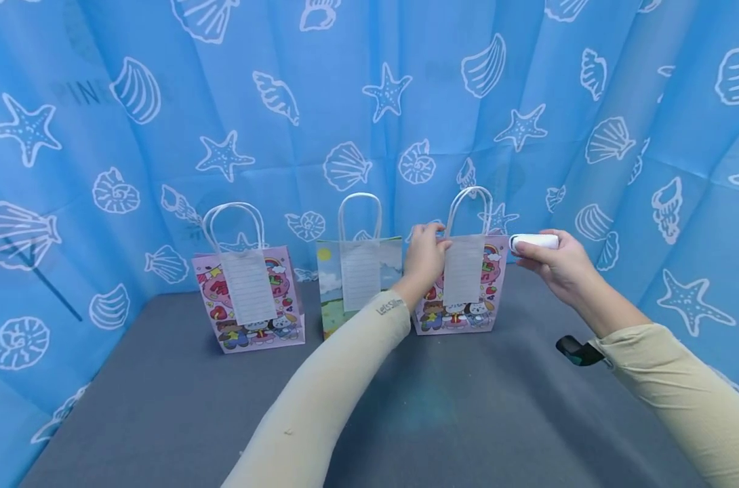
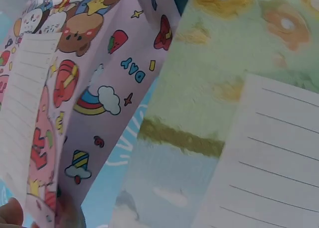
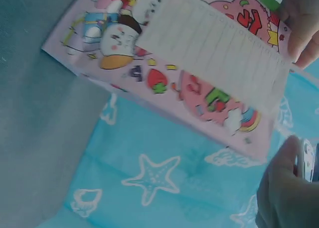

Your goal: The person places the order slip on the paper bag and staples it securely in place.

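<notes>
My left hand (image 1: 426, 261) pinches the top left edge of the right-hand pink cartoon gift bag (image 1: 494, 288); in the left wrist view, thumb and fingers (image 2: 71, 215) lie on either side of that edge. A lined paper slip (image 1: 463, 278) hangs over the bag's front, below its white twisted handles (image 1: 469, 191). Just right of the bag, apart from it, my right hand (image 1: 558, 268) grips a small white rounded device (image 1: 539, 241) with a dark end. Its exact kind is not clear. In the right wrist view, the thumb (image 3: 284, 158) lies along the device.
To the left stand a landscape-print bag (image 1: 329, 281), partly behind my left forearm, and another pink cartoon bag (image 1: 290, 291). Each carries a lined slip and white handles. A grey-covered table (image 1: 180, 413) bears them, with a blue seashell curtain (image 1: 345, 102) behind.
</notes>
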